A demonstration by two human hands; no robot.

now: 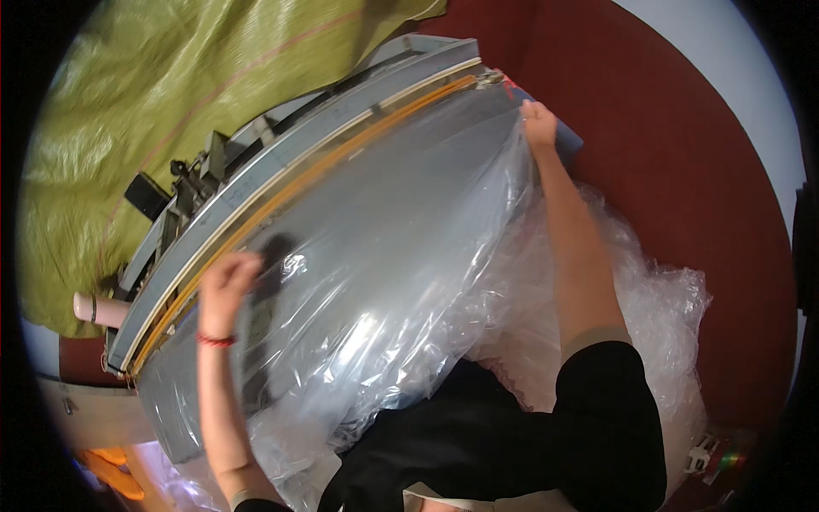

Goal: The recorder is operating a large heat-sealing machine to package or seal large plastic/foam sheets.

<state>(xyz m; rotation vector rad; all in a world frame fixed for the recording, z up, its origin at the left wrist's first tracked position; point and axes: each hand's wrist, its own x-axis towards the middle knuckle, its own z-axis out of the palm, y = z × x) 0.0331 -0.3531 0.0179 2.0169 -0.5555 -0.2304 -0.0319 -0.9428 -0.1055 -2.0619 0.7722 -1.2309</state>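
Note:
A long grey machine with a flat worktop (367,196) lies slantwise in front of me, and clear plastic film (375,333) spreads over it. At the far right corner my right hand (539,126) is closed on the edge of the plastic film, which stretches in taut folds from the fingers. My left hand (229,286), with a red bracelet at the wrist, is over the near left part of the worktop, by the orange strip (316,175). Its fingers are curled together, and what they hold, if anything, is hidden. A dark shadow falls beside it.
A grey metal bar (247,192) with black mechanical parts runs along the far side, beside a yellow-green woven sheet (171,94). A pink bottle (100,310) stands out at the left end. Loose film (648,307) bunches at my right on the dark red floor (682,171).

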